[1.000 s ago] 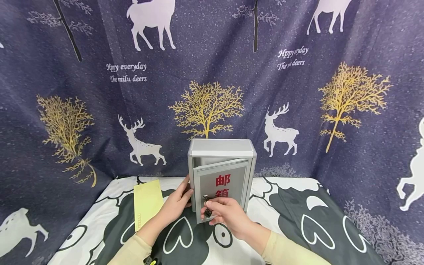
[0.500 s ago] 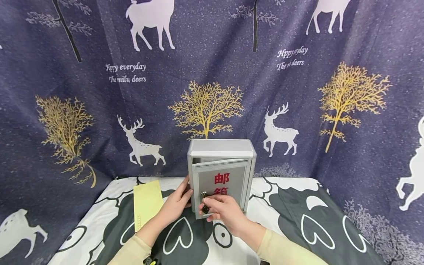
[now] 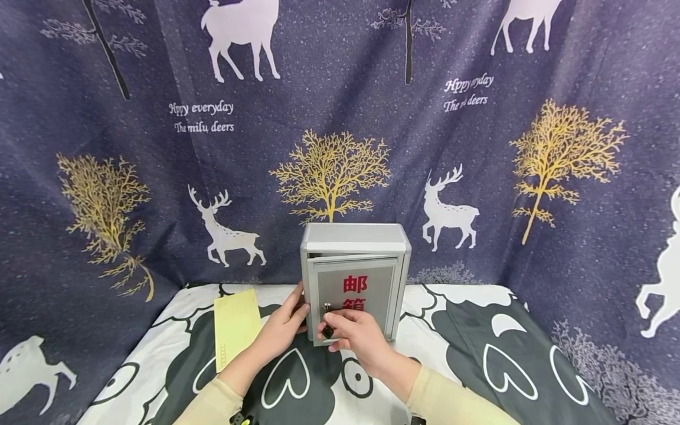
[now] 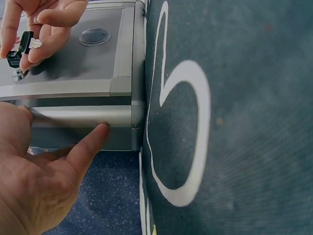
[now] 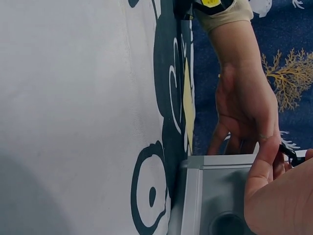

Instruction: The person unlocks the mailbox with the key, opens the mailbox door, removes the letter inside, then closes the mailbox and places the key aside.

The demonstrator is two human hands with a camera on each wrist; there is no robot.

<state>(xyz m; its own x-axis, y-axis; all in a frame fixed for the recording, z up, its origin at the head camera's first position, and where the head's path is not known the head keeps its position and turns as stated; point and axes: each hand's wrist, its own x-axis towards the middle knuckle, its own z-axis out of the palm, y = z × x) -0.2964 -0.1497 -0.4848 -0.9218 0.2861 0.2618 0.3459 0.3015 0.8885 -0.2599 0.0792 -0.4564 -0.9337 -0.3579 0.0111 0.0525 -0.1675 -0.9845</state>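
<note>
A silver metal mailbox (image 3: 355,234) with red characters stands upright on the patterned cloth, its hinged door (image 3: 332,286) slightly ajar along the left edge. My left hand (image 3: 284,324) rests against the box's left side; in the left wrist view, its straight finger (image 4: 90,144) touches the frame beside the door gap. With my right hand (image 3: 358,339) I pinch black-headed keys (image 3: 327,332) at the small round door lock (image 3: 326,306). One key's silver blade (image 4: 35,43) sticks out in the left wrist view. The right fingers partly cover the keys and the lettering.
A yellow envelope (image 3: 237,324) lies flat on the black-and-white cloth (image 3: 478,330), left of the mailbox. Close behind the box hangs a dark blue curtain (image 3: 366,195) printed with deer and trees.
The door has swung inward, narrowing its gap at the left and top. My right hand has moved slightly up and left with the keys. My left hand has stayed against the box.
</note>
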